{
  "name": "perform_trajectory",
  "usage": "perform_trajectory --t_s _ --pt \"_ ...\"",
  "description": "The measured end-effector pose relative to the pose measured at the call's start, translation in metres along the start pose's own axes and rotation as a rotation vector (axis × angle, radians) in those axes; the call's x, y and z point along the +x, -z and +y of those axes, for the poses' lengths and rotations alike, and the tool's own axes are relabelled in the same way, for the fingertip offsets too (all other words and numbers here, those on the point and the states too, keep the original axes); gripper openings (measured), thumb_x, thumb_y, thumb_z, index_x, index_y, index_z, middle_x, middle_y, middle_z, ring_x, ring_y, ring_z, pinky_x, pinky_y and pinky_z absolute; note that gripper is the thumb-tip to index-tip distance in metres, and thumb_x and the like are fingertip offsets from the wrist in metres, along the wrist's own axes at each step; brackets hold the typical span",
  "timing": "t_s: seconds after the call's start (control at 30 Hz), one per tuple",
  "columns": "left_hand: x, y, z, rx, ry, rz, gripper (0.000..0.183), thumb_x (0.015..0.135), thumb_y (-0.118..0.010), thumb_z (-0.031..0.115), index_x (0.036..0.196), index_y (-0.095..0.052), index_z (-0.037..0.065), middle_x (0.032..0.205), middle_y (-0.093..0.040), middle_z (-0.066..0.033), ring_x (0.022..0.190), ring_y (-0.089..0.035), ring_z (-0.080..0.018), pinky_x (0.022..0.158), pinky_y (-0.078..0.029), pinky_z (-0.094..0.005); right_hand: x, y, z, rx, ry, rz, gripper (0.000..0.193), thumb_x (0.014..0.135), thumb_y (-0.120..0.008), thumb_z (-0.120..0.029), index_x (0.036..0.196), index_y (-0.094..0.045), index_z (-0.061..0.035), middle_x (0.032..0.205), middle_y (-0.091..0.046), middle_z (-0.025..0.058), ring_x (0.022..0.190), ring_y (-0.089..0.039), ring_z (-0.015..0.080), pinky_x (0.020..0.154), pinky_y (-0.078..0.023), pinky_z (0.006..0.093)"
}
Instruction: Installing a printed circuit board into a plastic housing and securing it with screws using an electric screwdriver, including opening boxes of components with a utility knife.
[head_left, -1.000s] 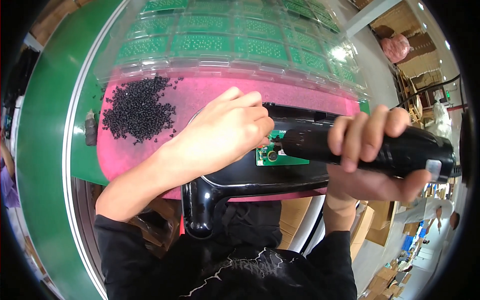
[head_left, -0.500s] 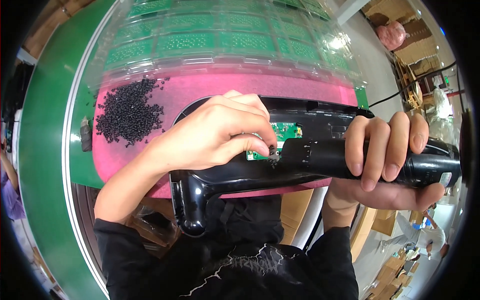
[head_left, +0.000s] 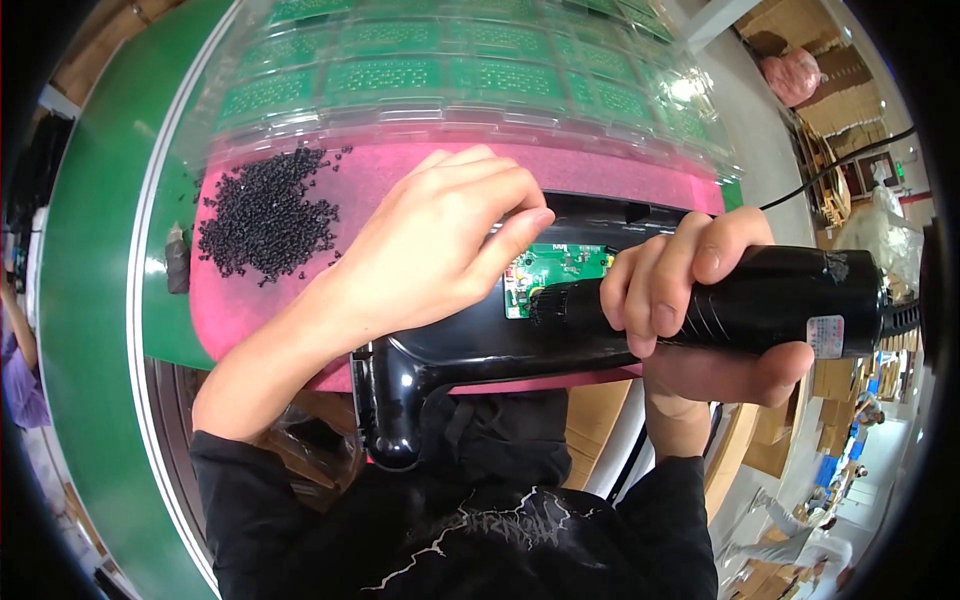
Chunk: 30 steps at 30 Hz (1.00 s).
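My right hand (head_left: 690, 285) grips a thick black electric screwdriver (head_left: 765, 285), lying almost level. Its front end reaches over the lower part of a green circuit board (head_left: 555, 265), which sits inside a glossy black plastic housing (head_left: 470, 350) with a short handle-like leg toward me. The tool's body hides where its tip meets the board. My left hand (head_left: 440, 230) hovers over the housing's left part, thumb and forefinger drawn together just beyond the board's upper left corner. Whatever those fingertips hold is hidden. A pile of small black screws (head_left: 262, 220) lies left of the hand.
A pink mat (head_left: 230, 310) lies beneath the housing on a green table (head_left: 95, 290). Clear plastic trays (head_left: 450, 90) stand behind it. A dark wrapped stub (head_left: 177, 262) stands left of the mat. A black cable (head_left: 840, 165) runs at the right.
My left fingers have lifted from the tool's tip, moving up and away. The screwdriver has come left and down over the board, where small black pieces showed at its tip before.
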<state>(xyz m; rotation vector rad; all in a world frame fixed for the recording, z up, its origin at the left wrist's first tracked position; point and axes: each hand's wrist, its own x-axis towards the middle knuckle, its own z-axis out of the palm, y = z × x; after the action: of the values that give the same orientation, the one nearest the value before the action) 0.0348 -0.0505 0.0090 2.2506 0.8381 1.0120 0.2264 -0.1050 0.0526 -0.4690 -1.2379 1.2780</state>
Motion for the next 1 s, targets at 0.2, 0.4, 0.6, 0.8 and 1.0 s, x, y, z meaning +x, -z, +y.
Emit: perform_trajectory --t_s 0.2,0.4,0.6,0.8,1.0 --pt "-0.001 -0.005 -0.001 0.013 -0.049 0.031 0.011 0.084 -0.064 0.009 0.088 -0.056 0.002 0.08 -0.058 -0.0092 0.078 -0.056 -0.0282 0.074 -0.043 -0.0365 0.01 -0.004 0.004 0.0 -0.048 -0.173 0.069 0.067 -0.077 -0.065 0.09 -0.047 -0.007 0.069 -0.054 0.004 0.048 -0.051 0.0131 0.049 -0.042 0.0274" --pt "-0.004 -0.006 -0.004 0.028 -0.089 0.062 0.011 0.085 -0.064 0.009 0.086 -0.056 0.002 0.078 -0.057 -0.0088 0.078 -0.055 -0.0276 0.073 -0.042 -0.037 0.011 -0.013 0.011 -0.06 -0.022 -0.143 0.072 0.064 -0.075 -0.069 0.088 -0.046 -0.0078 0.067 -0.053 0.0025 0.046 -0.049 0.0109 0.046 -0.041 0.0254" --pt "-0.002 -0.005 -0.005 0.04 -0.079 0.024 0.011 0.084 -0.064 0.01 0.084 -0.057 0.002 0.078 -0.058 -0.0086 0.078 -0.056 -0.0273 0.073 -0.042 -0.0368 0.01 -0.009 0.001 0.01 0.048 -0.069 0.066 0.072 -0.073 -0.064 0.09 -0.045 -0.0072 0.066 -0.052 0.0029 0.044 -0.048 0.0117 0.045 -0.041 0.0263" --pt "-0.001 -0.005 -0.004 0.03 -0.048 -0.007 0.012 0.084 -0.065 0.01 0.084 -0.057 0.002 0.079 -0.059 -0.0089 0.08 -0.057 -0.0276 0.074 -0.042 -0.0368 0.011 -0.004 0.006 -0.016 -0.032 -0.107 0.072 0.067 -0.075 -0.067 0.092 -0.047 -0.0066 0.066 -0.053 0.0028 0.047 -0.05 0.0125 0.047 -0.042 0.0273" --pt "-0.001 -0.006 -0.005 0.048 -0.076 0.005 0.013 0.081 -0.067 0.01 0.086 -0.059 0.001 0.081 -0.06 -0.0093 0.081 -0.057 -0.0284 0.074 -0.042 -0.0373 0.014 -0.008 0.003 -0.083 -0.123 -0.288 0.073 0.063 -0.078 -0.066 0.09 -0.048 -0.0055 0.068 -0.053 0.0037 0.048 -0.049 0.0129 0.049 -0.041 0.0268"
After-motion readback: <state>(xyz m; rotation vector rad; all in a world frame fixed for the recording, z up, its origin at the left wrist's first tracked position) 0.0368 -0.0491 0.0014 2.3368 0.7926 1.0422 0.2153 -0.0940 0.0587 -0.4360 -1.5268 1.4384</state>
